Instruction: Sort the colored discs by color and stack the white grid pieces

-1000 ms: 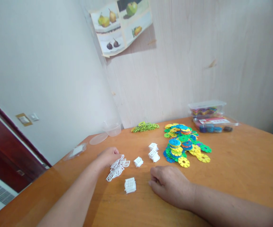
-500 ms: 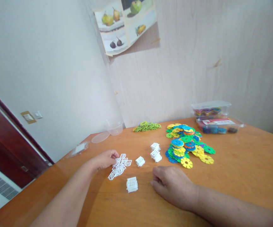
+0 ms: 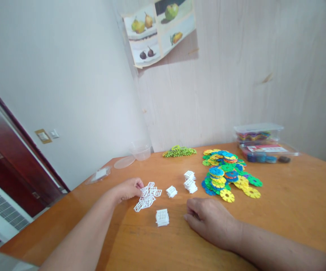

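My left hand (image 3: pixel 127 189) rests on the wooden table (image 3: pixel 293 203) with its fingertips touching a loose heap of flat white grid pieces (image 3: pixel 147 195). My right hand (image 3: pixel 208 222) lies palm down with fingers curled, holding nothing I can see, just right of an assembled white grid cube (image 3: pixel 162 217). Three more white cubes sit beyond: one small (image 3: pixel 171 191) and a pair (image 3: pixel 190 181) near a pile of colourful flower-shaped discs (image 3: pixel 227 173).
Two stacked clear boxes (image 3: pixel 260 143) of coloured pieces stand at the back right. A green bead strand (image 3: pixel 179 151), a clear cup (image 3: pixel 141 151) and a lid (image 3: pixel 124 162) lie near the wall. A plastic bag (image 3: pixel 98 175) sits at the left edge.
My left hand has slid slightly back off the white pieces to their left edge. The view has shifted a little; my right hand stays put.
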Available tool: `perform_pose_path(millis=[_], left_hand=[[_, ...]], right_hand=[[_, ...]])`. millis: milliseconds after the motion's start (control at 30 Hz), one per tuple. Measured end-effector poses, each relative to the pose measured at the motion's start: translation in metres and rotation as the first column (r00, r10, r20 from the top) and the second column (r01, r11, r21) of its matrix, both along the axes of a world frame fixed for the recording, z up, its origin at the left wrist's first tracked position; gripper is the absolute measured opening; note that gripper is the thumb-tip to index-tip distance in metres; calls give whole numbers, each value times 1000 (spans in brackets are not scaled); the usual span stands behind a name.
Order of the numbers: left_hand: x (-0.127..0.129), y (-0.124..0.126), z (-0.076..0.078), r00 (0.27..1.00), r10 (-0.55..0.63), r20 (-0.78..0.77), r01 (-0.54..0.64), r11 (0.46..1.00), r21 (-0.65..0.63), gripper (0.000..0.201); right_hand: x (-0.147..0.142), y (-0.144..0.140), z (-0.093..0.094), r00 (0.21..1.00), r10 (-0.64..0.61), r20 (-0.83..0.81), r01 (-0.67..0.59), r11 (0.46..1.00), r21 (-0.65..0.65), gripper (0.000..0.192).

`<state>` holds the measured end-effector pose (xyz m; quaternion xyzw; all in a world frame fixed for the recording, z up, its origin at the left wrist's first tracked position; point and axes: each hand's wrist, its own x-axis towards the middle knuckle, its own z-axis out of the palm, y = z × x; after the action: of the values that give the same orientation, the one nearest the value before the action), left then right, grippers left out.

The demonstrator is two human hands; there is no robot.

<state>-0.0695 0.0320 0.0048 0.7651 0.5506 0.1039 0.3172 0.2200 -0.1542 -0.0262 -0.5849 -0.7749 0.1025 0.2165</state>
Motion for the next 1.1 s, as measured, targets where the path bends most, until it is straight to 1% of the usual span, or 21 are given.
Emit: perform_pose_path(millis=[133,233,300,400,467,567,733,900,967,1100], left_hand=[[6,-5,8,1000,20,19,-21,1000,19,36],[21,-13,15,998,13,68,-16,999,50,35],[36,-20,19,996,-20,84,15,998,66,38],[62,-32,22,996,-72,49,68,994,88,36],[77,-39,22,991,-134,20,130,983,130,32],[92,-46,18,982,-189,-21,190,971,148,29],[102,-48,12,974,-201,-101,220,947,234,27],[104,-49,13,957,-216,-194,268,916,299,31],[105,-50,13,951,-207,-229,270,918,291,31],[107,-49,9,942,-222,-253,281,932,227,25]], right_hand=[[0,0,2,1000,-6,-12,6,1000,-4,18],[0,-1,3,1000,-10,-12,10,1000,-7,17],[0,-1,3,1000,-10,-10,10,1000,-1,17],[0,0,0,1000,-11,-6,11,1000,9,16],[0,0,-3,1000,-12,-8,12,1000,13,16],[1,1,-5,1000,-14,-15,14,1000,27,16],[0,1,-2,999,-16,-28,17,1000,15,15],[0,1,-3,999,-12,-30,12,1000,16,15],[0,2,-3,1000,-13,-27,13,1000,18,16],[0,2,-3,1000,-18,-24,19,999,26,15]])
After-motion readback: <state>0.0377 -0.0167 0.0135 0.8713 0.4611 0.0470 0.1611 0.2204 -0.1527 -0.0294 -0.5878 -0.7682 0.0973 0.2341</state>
